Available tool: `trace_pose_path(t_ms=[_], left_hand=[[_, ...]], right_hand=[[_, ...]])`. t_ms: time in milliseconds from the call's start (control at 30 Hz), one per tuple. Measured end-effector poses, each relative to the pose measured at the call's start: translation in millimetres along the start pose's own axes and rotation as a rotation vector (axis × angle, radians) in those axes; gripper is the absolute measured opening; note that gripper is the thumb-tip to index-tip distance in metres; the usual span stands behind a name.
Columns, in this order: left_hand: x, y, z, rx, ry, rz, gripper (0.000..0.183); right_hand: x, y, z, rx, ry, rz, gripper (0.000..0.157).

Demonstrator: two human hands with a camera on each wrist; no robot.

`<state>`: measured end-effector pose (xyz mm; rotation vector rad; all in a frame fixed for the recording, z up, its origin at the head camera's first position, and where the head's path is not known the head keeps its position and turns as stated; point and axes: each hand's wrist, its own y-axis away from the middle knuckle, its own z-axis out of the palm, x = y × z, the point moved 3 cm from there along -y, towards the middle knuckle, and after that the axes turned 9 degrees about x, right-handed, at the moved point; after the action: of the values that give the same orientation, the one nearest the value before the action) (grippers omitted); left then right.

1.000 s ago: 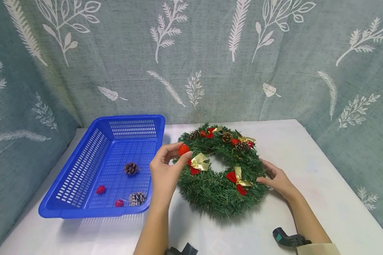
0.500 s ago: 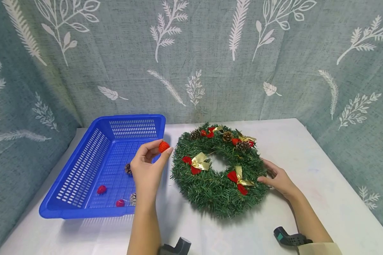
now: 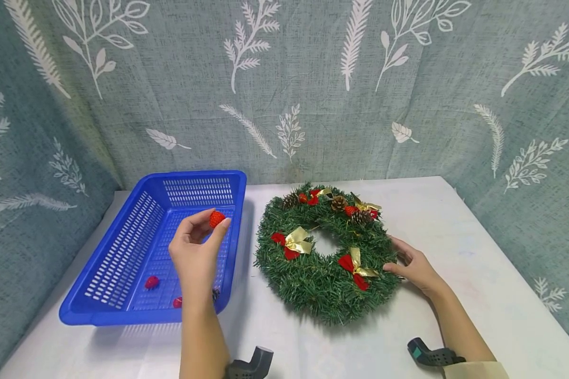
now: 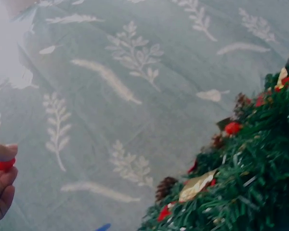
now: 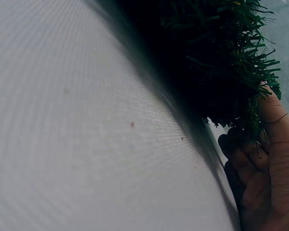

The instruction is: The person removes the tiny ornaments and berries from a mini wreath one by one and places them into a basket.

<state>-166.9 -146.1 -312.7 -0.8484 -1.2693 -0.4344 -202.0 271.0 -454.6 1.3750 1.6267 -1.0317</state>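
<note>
Hands apart: left hand (image 3: 196,250) pinches red berry (image 3: 216,219) between thumb and fingers, berry held above right side of blue basket (image 3: 123,317); right hand (image 3: 414,266) holds wreath (image 3: 327,295) at its right edge, thumb against greenery

Wreath on white tabletop (image 3: 483,295), between basket and tabletop's right edge, its back near far edge; bows (image 3: 355,268), pinecones and berries on it

Basket by tabletop's far left corner; two pinkish-red berries (image 3: 152,282) inside, dark pinecone (image 3: 215,293) mostly hidden behind left wrist
</note>
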Motion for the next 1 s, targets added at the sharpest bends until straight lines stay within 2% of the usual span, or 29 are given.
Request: trace_pose_path(t_ms=[200, 367, 733, 1000], left_hand=[[-5.6, -9.4, -14.6, 0.053, -0.044, -0.049, 0.034], [-11.1, -16.0, -22.5, 0.041, -0.074, -0.087, 0.033], [-15.7, -20.8, -30.9, 0.043, -0.14, -0.07, 0.034], [-11.5, -20.2, -30.3, 0.01, -0.223, -0.076, 0.057]], right_hand=[[0, -1, 0.6, 0.003, 0.019, 0.002, 0.078], [-2, 0, -0.2, 0.006, 0.016, 0.005, 0.077], [-1, 2, -0.4, 0.012, 0.046, 0.009, 0.076], [-2, 2, -1.1, 0.017, 0.03, 0.001, 0.076]])
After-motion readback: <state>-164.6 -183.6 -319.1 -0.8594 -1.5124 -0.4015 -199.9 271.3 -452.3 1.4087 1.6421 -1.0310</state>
